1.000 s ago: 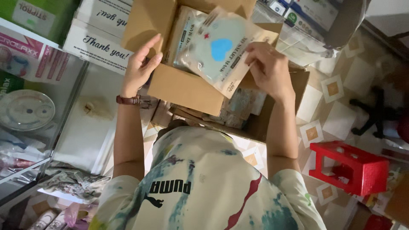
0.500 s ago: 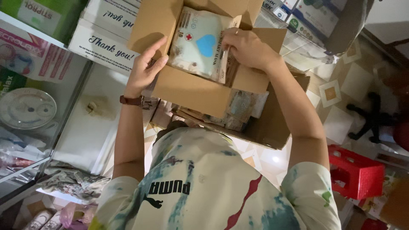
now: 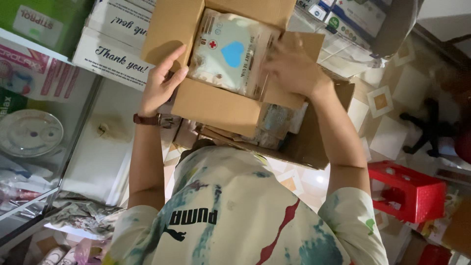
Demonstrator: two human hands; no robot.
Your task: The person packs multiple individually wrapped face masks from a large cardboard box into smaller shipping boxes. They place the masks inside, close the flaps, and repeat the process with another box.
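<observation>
Packing step — right hand [image 3: 294,66] presses the clear plastic packet w/ blue heart [image 3: 228,51] into the brown cardboard box [image 3: 216,105], fingers flat and open; left hand [image 3: 159,83] grips the box wall. Next, I judge: seat it flat.

The box [image 3: 216,105] is matt brown cardboard, its flaps smooth and creased. The packet [image 3: 230,54] inside is glossy clear plastic film that catches the light. The red stool [image 3: 412,189] looks like smooth moulded plastic.

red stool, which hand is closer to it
Right. The right hand rests on the box flap, on the same side as the red stool on the floor. The left hand grips the box's far side, farther away.
</observation>
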